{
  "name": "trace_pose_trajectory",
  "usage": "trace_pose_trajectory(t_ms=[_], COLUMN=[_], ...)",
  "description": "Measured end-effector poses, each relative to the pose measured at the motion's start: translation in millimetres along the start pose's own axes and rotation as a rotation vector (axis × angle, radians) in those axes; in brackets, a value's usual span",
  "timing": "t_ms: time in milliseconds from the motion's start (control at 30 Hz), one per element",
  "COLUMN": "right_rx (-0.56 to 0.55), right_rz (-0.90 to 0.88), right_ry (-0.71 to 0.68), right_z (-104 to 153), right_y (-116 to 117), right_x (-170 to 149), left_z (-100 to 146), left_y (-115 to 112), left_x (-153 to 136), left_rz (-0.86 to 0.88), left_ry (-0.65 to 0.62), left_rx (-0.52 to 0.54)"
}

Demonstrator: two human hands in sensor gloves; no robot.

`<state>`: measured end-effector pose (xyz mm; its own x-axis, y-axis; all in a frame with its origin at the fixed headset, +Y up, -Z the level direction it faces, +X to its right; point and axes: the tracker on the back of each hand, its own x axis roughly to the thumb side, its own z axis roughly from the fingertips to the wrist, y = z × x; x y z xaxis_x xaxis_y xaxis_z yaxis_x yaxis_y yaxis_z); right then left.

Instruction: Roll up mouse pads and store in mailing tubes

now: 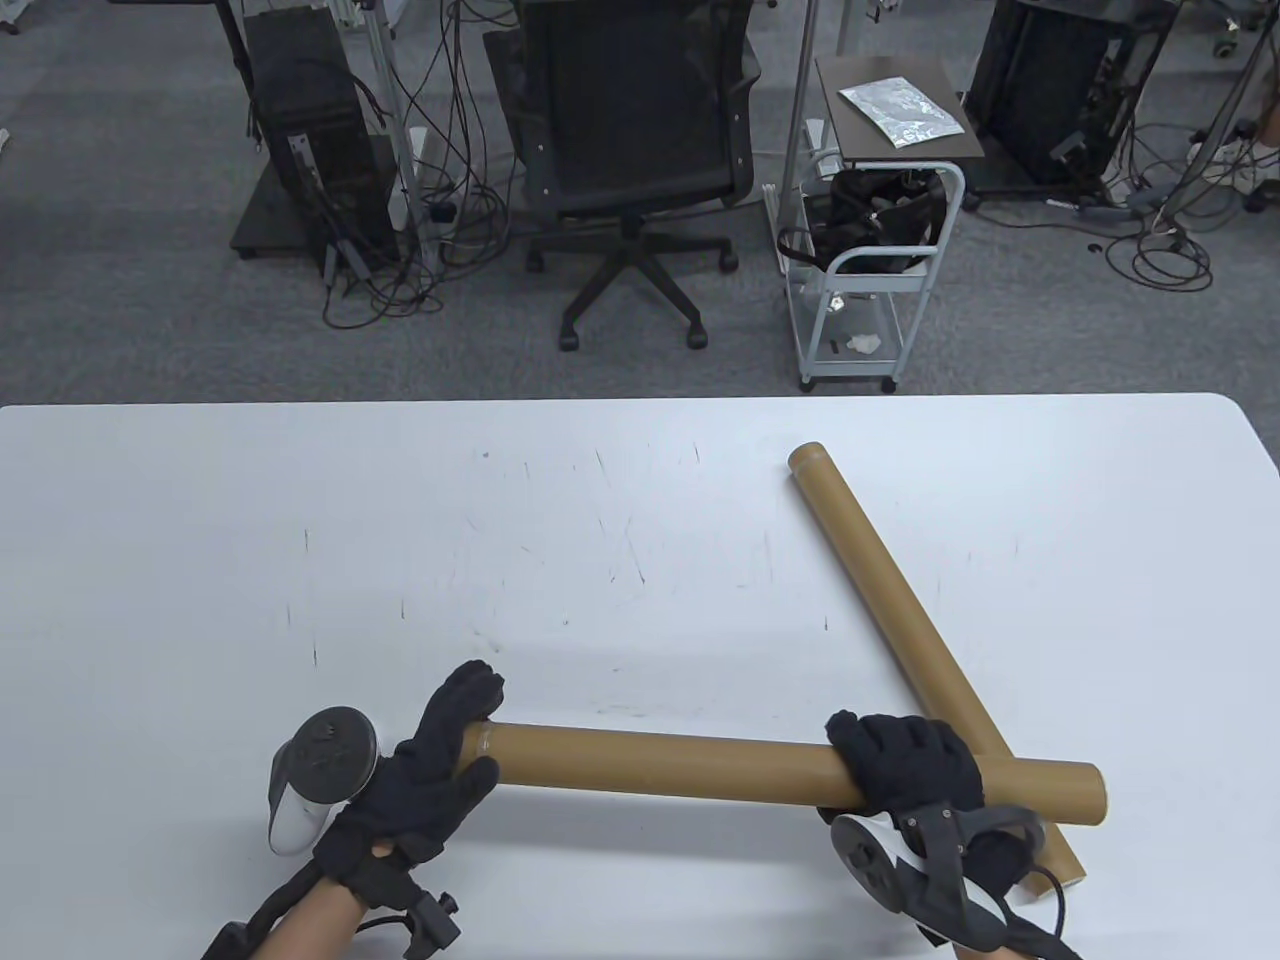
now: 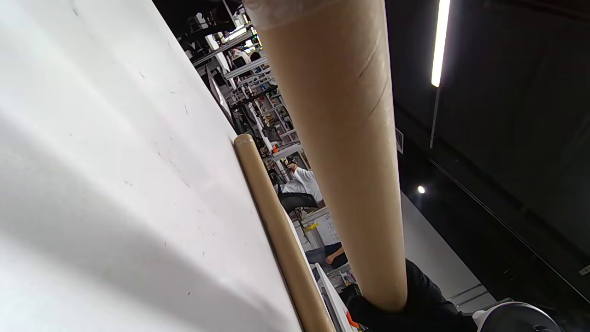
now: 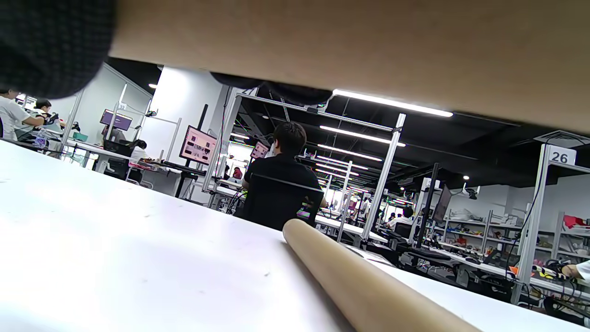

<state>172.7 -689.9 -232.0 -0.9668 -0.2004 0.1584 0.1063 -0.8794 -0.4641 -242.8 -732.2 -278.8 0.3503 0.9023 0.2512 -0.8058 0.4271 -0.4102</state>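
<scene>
Tube (image 1: 700, 765) is lying left-right above the table (image 1: 300, 560), crossing over the second tube (image 1: 900, 620); I'm gripping its left end with my left hand (image 1: 435, 775) and wrapping my right hand (image 1: 905, 765) near the right end.

We see grey carpet (image 1: 120, 300), a black chair (image 1: 630, 150) at twelve o'clock and a white cart (image 1: 880, 270) at one.

hands (image 1: 440, 760) (image 1: 905, 765) grip tube (image 1: 660, 762) | crosses second tube (image 1: 880, 580) – white table (image 1: 300, 520)
</scene>
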Motion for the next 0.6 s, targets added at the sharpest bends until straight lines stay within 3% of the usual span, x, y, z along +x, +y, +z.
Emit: trace_pose_trajectory(t_ms=[67, 167, 200, 267, 367, 433, 600], right_rx=[0.003, 0.017, 0.015, 0.012, 0.021, 0.03, 0.06], right_rz=[-0.001, -0.004, 0.014, 0.035, 0.047, 0.034, 0.028], right_ry=[-0.004, 0.004, 0.017, 0.039, 0.085, 0.1, 0.088], right_z=[-1, -2, -2, -1, -2, -3, -2], right_y=[2, 5, 5, 5, 6, 8, 13], right_x=[1, -3, -7, -11, -19, -21, -27], left_z=[1, 7, 14, 19, 22, 24, 22], left_y=[4, 17, 30, 44, 66, 71, 76], left_x=[1, 5, 4, -1, -30, -49, -73], left_rz=[-0.034, -0.23, -0.437, -0.643, -0.997, -1.103, -1.107], left_ry=[-0.005, -0.034, -0.01, 0.052, 0.368, 0.542, 0.67], left_rx=[0.03, 0.16, 0.285, 0.348, 0.145, 0.075, 0.065])
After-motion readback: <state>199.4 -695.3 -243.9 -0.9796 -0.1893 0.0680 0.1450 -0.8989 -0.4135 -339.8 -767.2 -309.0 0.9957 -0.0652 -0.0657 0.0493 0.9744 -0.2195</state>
